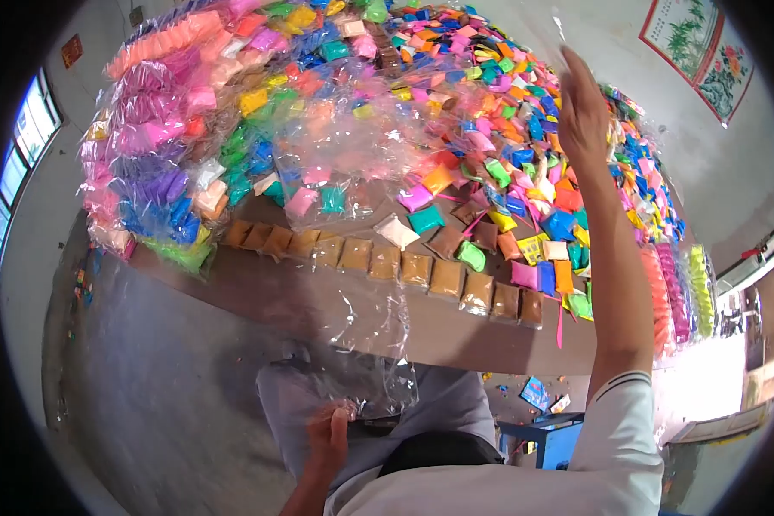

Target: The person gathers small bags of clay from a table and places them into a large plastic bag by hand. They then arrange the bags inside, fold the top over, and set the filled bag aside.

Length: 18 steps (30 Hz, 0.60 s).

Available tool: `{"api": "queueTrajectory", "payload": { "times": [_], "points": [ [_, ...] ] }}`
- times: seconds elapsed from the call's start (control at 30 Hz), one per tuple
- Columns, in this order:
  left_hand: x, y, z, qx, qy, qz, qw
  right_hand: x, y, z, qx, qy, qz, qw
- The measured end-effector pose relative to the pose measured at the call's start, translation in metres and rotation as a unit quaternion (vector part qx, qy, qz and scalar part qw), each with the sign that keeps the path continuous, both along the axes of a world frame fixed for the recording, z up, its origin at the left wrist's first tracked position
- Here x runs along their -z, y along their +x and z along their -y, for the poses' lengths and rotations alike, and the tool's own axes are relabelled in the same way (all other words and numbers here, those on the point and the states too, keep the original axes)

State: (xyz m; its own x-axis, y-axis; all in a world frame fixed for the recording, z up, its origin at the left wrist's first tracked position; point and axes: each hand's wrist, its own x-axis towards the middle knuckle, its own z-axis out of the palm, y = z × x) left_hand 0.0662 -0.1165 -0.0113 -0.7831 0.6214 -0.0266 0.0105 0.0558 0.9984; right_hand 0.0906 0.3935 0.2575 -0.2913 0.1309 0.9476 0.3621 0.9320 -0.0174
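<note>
Left hand: The left hand (329,436) sat low in the frame, left of centre, above the person's lap. Its fingers were closed in a pinch on the lower end of a clear plastic bag (361,344).

Clear plastic bag: The bag rose from the pinched end up the centre of the frame. Its crinkled film spread wide over the middle of the table, blurring the packets behind it.

Right hand: The right hand (583,112) was raised in the upper right of the frame, arm extended over the table. The fingers were held loosely together and pointed upward. Whether they gripped the far edge of the film could not be told.

Table: A brown table (439,331) crossed the middle of the frame, its near edge bare.

Brown packets: A row of small brown packets (387,262) lay along the near part of the table, side by side.

Coloured packets: A dense heap of small coloured packets (490,129) covered the table from the upper centre to the right.

Bundled packets: Larger clear bags of sorted pink, purple, blue and green packets (159,155) were stacked at the upper left.

Wall picture: A red-framed picture (701,52) hung in the upper right corner.
</note>
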Motion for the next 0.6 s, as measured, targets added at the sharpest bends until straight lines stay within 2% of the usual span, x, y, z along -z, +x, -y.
{"api": "queueTrajectory", "payload": {
  "times": [0.07, 0.13, 0.23, 0.33, 0.4, 0.47, 0.5, 0.57, 0.6],
  "points": [
    [0.004, -0.004, 0.001, 0.007, -0.030, -0.002, 1.000, -0.021, -0.049, -0.021, -0.012, 0.074, 0.009, 0.997],
    [0.010, -0.008, 0.002, 0.008, -0.045, -0.009, 0.999, -0.038, -0.092, -0.013, -0.039, 0.061, 0.057, 0.996],
    [0.027, -0.010, 0.005, 0.000, -0.056, -0.014, 0.998, -0.027, -0.162, -0.035, 0.026, 0.036, 0.149, 0.988],
    [0.033, -0.014, 0.006, 0.002, -0.082, -0.016, 0.997, 0.016, -0.219, -0.050, 0.031, -0.002, 0.278, 0.960],
    [0.029, -0.020, 0.006, 0.021, -0.104, -0.034, 0.994, 0.054, -0.242, -0.042, -0.028, -0.126, 0.305, 0.944],
    [0.034, -0.020, 0.007, 0.016, -0.109, 0.006, 0.994, 0.091, -0.258, -0.038, -0.079, -0.185, 0.342, 0.918],
    [0.036, -0.020, 0.008, 0.014, -0.112, 0.026, 0.993, 0.114, -0.270, -0.045, -0.112, -0.216, 0.371, 0.896],
    [0.039, -0.024, 0.008, 0.028, -0.116, -0.008, 0.993, 0.153, -0.289, -0.057, -0.178, -0.276, 0.425, 0.843],
    [0.039, -0.025, 0.009, 0.037, -0.120, -0.025, 0.992, 0.161, -0.292, -0.050, -0.158, -0.283, 0.462, 0.825]
  ]
}}
